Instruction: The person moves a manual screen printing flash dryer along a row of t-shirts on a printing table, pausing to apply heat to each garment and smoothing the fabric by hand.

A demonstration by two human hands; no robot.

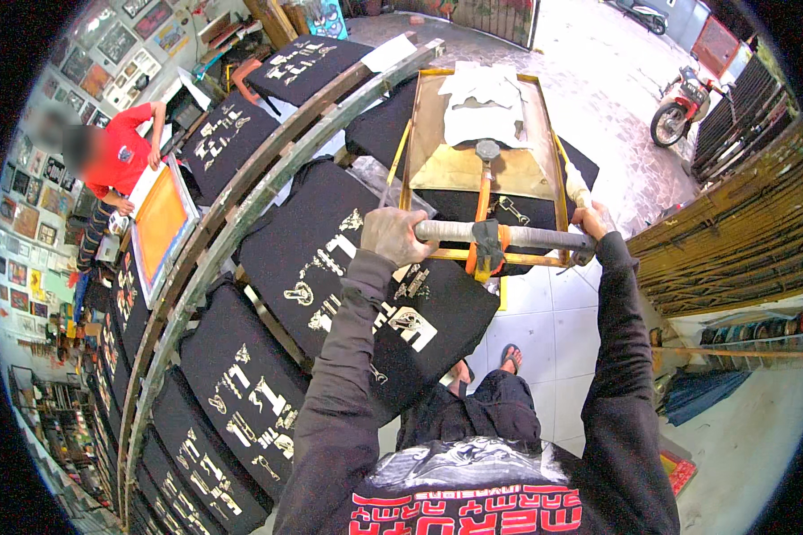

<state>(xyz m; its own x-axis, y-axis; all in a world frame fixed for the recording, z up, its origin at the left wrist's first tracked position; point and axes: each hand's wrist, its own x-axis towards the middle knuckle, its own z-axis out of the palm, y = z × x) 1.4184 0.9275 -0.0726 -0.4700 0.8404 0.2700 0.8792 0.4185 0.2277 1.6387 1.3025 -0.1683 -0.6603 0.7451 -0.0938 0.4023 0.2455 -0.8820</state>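
Note:
Both ends of a tape-wrapped handle bar point(517, 235) are in my grip. My left hand point(393, 237) is closed at its pale, wrapped left end. Around the darker right end curls my right hand point(595, 221), its fingers partly hidden. Beyond the bar extends a yellow metal frame point(405, 147) with a tan metal hood point(477, 169), with crumpled white sheets point(484, 94) on top. An orange upright with a grey knob point(487, 150) rises behind the bar's middle. Black printed shirts point(330, 259) lie flat beneath and left of my left arm.
Long curved metal rails point(259, 174) run along the shirt rows. Across them, a person in a red shirt point(127, 147) handles an orange printing screen point(161, 223). A folding metal gate point(732, 232) stands at right, with a parked red motorbike point(682, 107) outside.

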